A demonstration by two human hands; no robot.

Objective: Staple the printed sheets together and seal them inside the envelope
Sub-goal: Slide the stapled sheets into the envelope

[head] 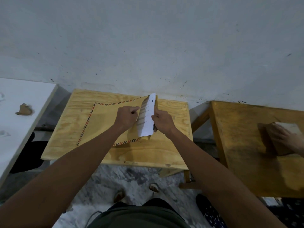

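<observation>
Both forearms reach out over a small wooden table (164, 155). On it lies a brown envelope (105, 122) with a striped border. Left hand (125, 116) pinches the envelope's open right edge. Right hand (163, 121) grips the printed sheets (146, 117), partly inside the envelope's mouth, tilted upward.

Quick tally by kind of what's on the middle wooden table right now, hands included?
Envelope: 1
Printed sheets, held as one bundle: 1
Hands, left hand and right hand: 2
Total: 4
No stapler is in view.
</observation>
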